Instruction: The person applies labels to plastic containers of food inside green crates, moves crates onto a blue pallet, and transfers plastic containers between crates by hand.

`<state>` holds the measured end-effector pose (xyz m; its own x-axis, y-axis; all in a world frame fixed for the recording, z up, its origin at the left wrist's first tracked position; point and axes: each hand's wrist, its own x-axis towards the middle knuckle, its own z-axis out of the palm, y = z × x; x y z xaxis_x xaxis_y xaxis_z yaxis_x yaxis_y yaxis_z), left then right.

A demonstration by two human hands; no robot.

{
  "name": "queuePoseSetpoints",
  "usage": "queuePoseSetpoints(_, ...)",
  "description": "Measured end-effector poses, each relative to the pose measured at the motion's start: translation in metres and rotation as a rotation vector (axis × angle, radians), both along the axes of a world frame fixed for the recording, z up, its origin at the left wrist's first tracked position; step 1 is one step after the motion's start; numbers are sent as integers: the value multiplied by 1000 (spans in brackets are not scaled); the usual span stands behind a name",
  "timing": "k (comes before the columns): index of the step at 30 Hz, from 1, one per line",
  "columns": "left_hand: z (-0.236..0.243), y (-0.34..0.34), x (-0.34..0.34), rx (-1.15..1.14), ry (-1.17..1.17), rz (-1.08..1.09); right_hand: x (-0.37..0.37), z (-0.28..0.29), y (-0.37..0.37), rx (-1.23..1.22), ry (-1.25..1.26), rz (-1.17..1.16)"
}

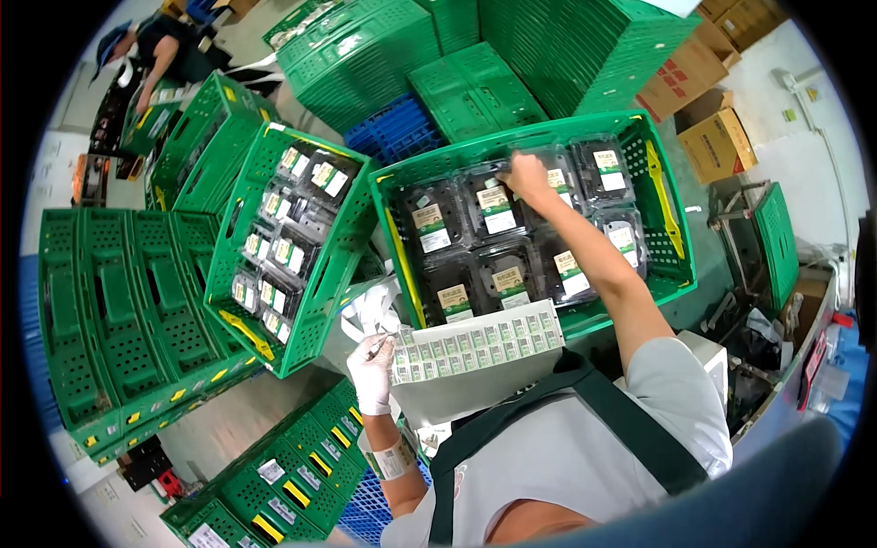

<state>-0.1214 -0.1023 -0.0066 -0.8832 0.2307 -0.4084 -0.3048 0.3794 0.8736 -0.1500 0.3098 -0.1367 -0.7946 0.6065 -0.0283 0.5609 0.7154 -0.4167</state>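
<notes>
My right hand (530,180) reaches across the green crate (507,134) and touches a clear plastic box in its far row. Its fingers are curled together, and whatever they pinch is too small to make out. Dark-looking clear boxes (429,221) with green-and-white labels fill the crate in two rows. A small pale sticker shows on the lid beside my fingertips. In a white glove, my left hand (370,373) grips the left edge of a sheet of small stickers (480,345), held tilted in front of my chest. A printed band wraps my left forearm.
Left of the crate stands a tilted green crate (358,208) holding similar boxes. Stacked green crates (137,301) line the left and the back, with a blue crate (395,130) between. Cardboard boxes (717,144) are at the back right. Another person (174,46) bends over crates at the far left.
</notes>
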Motion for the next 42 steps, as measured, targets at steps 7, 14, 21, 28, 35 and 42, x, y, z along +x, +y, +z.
queuePoseSetpoints(7, 7, 35, 4, -4, 12, -53, 41, 7, 74, -539, 169, -175)
queuePoseSetpoints(14, 7, 60, 15, -6, 11, -75, 73, 9, 131, -92, 93, -96)
queuePoseSetpoints(21, 0, 78, 20, 4, -21, -99, 108, 15, 212, -608, 289, -119)
queuePoseSetpoints(28, 13, 112, 34, -28, -19, -216, 101, -28, 226, -243, 217, 164)
queuePoseSetpoints(35, 13, 129, 38, -61, 39, -413, 117, -29, 204, 232, 132, 7)
queuePoseSetpoints(42, 4, 129, 57, 98, 7, -153, 114, 121, -33, -1135, -3, 500)
